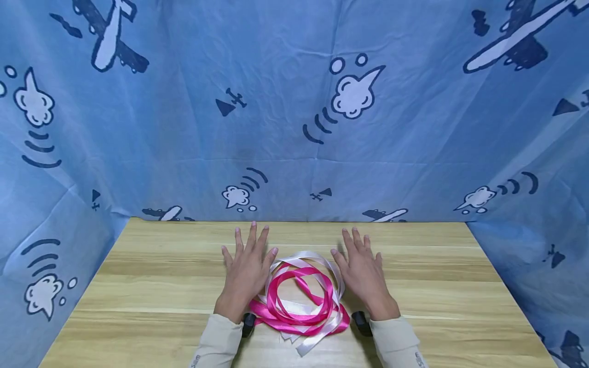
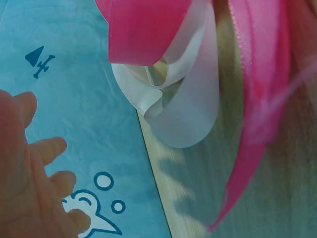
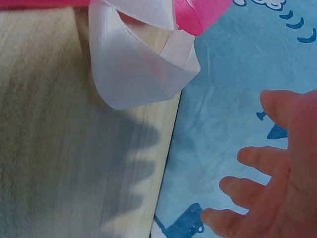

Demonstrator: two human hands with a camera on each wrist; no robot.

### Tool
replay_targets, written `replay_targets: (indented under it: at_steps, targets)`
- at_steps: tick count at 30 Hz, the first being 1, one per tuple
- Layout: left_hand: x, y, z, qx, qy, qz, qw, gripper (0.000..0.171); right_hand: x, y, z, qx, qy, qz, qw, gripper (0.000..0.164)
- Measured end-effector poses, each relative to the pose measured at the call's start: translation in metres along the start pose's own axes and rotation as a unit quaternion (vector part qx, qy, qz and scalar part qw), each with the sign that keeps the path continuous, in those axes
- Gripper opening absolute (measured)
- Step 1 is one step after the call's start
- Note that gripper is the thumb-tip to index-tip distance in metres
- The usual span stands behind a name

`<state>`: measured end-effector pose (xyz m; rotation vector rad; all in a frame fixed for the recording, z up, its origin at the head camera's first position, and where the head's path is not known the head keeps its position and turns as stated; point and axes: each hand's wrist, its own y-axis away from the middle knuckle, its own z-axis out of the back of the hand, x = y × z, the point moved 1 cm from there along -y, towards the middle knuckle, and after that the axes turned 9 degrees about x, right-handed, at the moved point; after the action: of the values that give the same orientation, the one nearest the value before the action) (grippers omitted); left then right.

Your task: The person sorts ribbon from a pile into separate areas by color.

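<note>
A loosely coiled pink ribbon point(image 1: 328, 296) and a white ribbon point(image 1: 338, 278) lie tangled together on the wooden table. One white end trails toward the near edge. To the left of the coil is my left hand point(image 1: 247, 271), palm down with fingers spread, its thumb close to the white loops. My right hand point(image 1: 363, 273) is on the other side, fingers likewise spread and holding nothing. In the left wrist view, pink ribbon point(image 2: 262, 74) and white ribbon point(image 2: 193, 114) stand up in loops beside the hand. White ribbon point(image 3: 129, 74) also shows in the right wrist view.
The wooden table point(image 1: 152, 286) has a blue cloth point(image 1: 276, 128) with printed planes and clouds hanging behind it and at both sides. Dark wrist cameras sit at the left cuff point(image 1: 221, 332) and the right cuff point(image 1: 393, 332).
</note>
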<state>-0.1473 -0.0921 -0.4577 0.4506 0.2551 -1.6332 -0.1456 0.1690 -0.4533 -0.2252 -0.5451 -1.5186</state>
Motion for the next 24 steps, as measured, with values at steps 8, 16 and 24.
replay_targets:
  at_steps: [8,16,24]
  targets:
    - [0.004,-0.005,-0.006,0.030,0.040,-0.036,0.9981,0.065,-0.002,-0.001,-0.003,-0.009,-0.028,0.018,0.999,0.068]
    - [0.007,-0.015,-0.007,0.030,0.127,-0.084,0.9878,0.057,-0.003,-0.004,-0.007,-0.030,-0.057,0.033,0.997,0.059]
    - [0.004,-0.028,-0.009,0.056,0.231,-0.087,0.9674,0.049,0.005,-0.012,-0.012,-0.011,-0.105,0.050,0.993,0.054]
